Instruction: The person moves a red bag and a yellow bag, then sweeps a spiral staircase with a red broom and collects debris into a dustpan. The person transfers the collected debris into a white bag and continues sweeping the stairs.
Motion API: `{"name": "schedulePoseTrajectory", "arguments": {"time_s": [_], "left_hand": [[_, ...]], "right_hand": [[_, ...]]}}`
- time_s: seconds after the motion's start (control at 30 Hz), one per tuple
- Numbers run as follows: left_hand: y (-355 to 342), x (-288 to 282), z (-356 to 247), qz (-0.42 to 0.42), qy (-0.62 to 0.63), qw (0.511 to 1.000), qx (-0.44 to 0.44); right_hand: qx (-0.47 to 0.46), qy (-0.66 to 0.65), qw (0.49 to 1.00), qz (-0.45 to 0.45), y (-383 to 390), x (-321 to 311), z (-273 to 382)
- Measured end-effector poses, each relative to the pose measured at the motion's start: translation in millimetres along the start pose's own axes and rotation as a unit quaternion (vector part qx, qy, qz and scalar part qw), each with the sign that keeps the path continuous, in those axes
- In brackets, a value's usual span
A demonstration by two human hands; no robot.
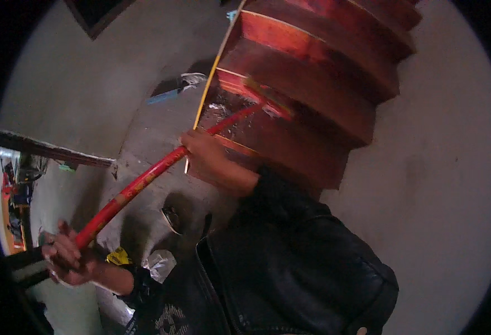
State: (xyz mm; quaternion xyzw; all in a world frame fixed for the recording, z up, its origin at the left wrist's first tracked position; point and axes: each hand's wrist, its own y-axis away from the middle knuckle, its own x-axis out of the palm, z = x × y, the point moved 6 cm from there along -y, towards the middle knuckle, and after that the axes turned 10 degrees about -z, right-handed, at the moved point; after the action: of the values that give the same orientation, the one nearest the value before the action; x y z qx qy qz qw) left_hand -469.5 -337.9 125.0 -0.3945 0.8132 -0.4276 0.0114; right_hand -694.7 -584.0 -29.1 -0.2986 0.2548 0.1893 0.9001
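A broom (145, 180) with a long red handle slants across the view, from the lower left up to the stairs. Around the handle's upper end are the fingers of my left hand (71, 261), some of them partly raised. Farther down the handle, my right hand (206, 156) is wrapped round it. The broom head (270, 103) is over a low stair tread and looks blurred, so its bristles do not show clearly. Dark bits and scraps of litter (217, 109) lie on that tread, to the left of the head.
Reddish-brown stairs (312, 84) climb to the upper right beside a pale wall (418, 184). A yellow strip (209, 84) edges their left side. On the floor are a dark shoe (171, 219), a silvery bag (159, 264), a yellow packet (119, 256) and a light-blue piece (163, 97).
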Motion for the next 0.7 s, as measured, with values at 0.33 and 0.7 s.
{"name": "schedulePoseTrajectory", "arguments": {"time_s": [0.33,0.7], "left_hand": [[192,226,122,0.501,0.144,0.773,-0.361],[76,178,65,0.362,-0.028,0.916,-0.172]], "right_hand": [[0.304,0.157,0.916,-0.209,249,-108,-246],[0.064,-0.037,0.976,-0.203,52,14,-154]]}}
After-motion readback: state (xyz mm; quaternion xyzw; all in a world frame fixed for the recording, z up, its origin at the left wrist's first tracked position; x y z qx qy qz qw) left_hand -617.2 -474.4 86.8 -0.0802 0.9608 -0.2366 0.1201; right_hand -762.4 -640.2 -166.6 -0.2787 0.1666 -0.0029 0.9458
